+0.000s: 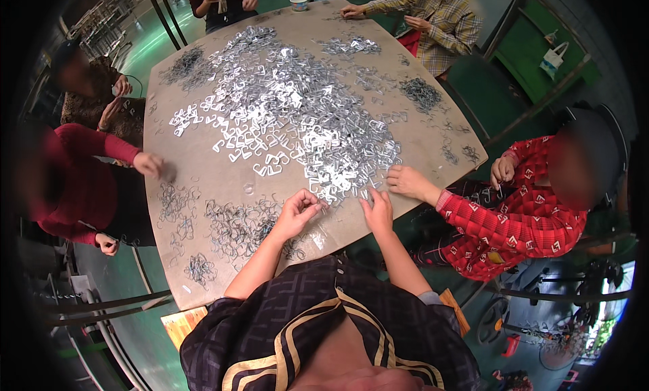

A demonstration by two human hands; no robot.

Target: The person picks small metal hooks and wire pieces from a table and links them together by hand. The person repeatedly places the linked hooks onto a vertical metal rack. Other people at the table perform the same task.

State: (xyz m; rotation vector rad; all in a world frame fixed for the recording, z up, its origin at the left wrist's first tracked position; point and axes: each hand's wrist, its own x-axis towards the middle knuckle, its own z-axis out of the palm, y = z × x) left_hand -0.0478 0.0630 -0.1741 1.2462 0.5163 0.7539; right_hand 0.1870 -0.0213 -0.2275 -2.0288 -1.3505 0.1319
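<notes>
A large heap of flat, bent silver metal hooks (324, 144) spreads over the brown-covered table (419, 147). My left hand (298, 213) is closed in a pinch at the heap's near edge; whatever lies between its fingertips is too small to make out. Just to its right, my right hand (378, 212) has thumb and forefinger brought together on a metal hook at the front of the heap. Thin, darker wire pieces (247, 222) lie scattered to the left of my left forearm. Between my hands and my body, a shiny clear plastic scrap (318, 239) rests on the table.
A co-worker's hand (412, 182) reaches to the heap close beside my right hand. At the left, another person's hand (149, 164) is over the table edge. More people sit around the far side. A white cup (299, 3) stands at the far edge, and a dark wire pile (420, 95) lies right.
</notes>
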